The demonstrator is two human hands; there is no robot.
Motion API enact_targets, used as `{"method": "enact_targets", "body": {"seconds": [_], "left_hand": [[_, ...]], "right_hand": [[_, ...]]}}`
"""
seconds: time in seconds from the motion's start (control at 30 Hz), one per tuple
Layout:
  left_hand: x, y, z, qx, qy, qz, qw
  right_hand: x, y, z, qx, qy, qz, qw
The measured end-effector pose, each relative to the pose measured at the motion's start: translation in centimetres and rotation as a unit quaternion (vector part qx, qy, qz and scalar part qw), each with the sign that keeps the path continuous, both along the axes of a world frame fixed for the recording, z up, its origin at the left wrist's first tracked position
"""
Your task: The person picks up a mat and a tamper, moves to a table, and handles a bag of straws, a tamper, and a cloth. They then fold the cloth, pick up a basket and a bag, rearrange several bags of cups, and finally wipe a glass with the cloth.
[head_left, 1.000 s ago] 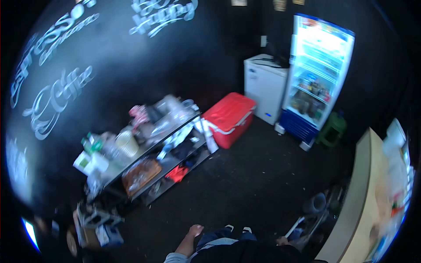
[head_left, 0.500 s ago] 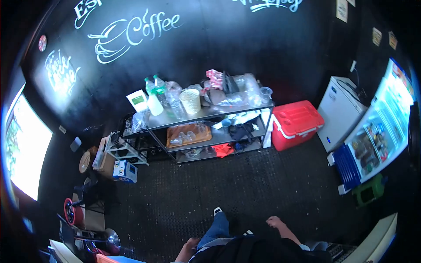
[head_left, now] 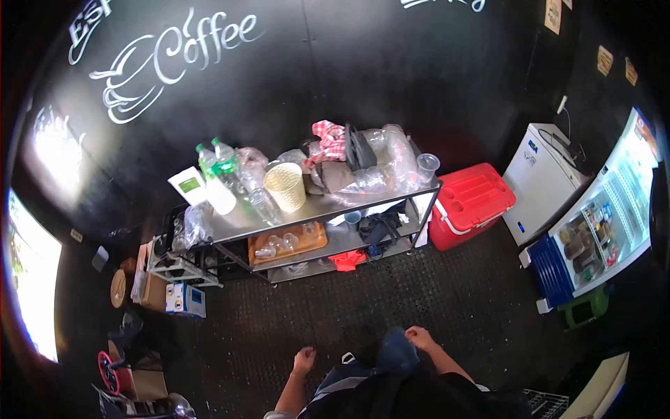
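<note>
My left hand [head_left: 304, 360] hangs in front of my body above the dark floor, its fingers curled and nothing visible in it. To the right, my right hand [head_left: 419, 338] is near my knee, with its fingers loosely bent; whether they hold anything is too small to tell. Neither hand touches the metal shelf [head_left: 241, 225] ahead. On its top stand green-capped bottles [head_left: 224, 155], a woven cream basket [head_left: 285, 187], a checked cloth [head_left: 330, 140] and clear plastic cups [head_left: 428, 165]. Lower down lies an orange tray [head_left: 311, 244] with clear cups.
A red cooler [head_left: 473, 198] stands at the shelf's right end, beside a white freezer [head_left: 541, 183] and a lit display fridge [head_left: 600, 223]. At the left are a blue and white box [head_left: 185, 300] and a black stand with a red wheel [head_left: 109, 372].
The view has moved closer to the shelf. My left hand has come up and forward from beside my leg. My right hand has shifted slightly left and up, and my other knee has come forward.
</note>
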State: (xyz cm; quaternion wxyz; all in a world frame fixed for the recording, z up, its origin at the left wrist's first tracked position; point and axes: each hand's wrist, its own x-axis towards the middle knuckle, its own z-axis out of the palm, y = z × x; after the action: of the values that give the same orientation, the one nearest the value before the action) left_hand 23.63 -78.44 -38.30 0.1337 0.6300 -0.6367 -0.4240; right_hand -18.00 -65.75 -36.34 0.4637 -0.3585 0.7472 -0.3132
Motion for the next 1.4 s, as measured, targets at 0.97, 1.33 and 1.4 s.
{"method": "enact_targets", "body": {"seconds": [0.97, 1.33, 1.4], "left_hand": [[-53.5, -33.2, 22.2, -0.299, 0.201, -0.157, 0.919], [-59.0, -34.6, 23.2, -0.243, 0.223, -0.246, 0.912], [-60.6, -34.6, 23.2, -0.255, 0.251, -0.259, 0.897]], "right_hand": [[-35.4, -43.3, 11.9, -0.374, -0.02, -0.097, 0.922], [-33.8, -41.1, 20.4, -0.354, 0.081, -0.094, 0.927], [-33.1, -39.9, 22.6, -0.37, 0.084, -0.07, 0.922]]}}
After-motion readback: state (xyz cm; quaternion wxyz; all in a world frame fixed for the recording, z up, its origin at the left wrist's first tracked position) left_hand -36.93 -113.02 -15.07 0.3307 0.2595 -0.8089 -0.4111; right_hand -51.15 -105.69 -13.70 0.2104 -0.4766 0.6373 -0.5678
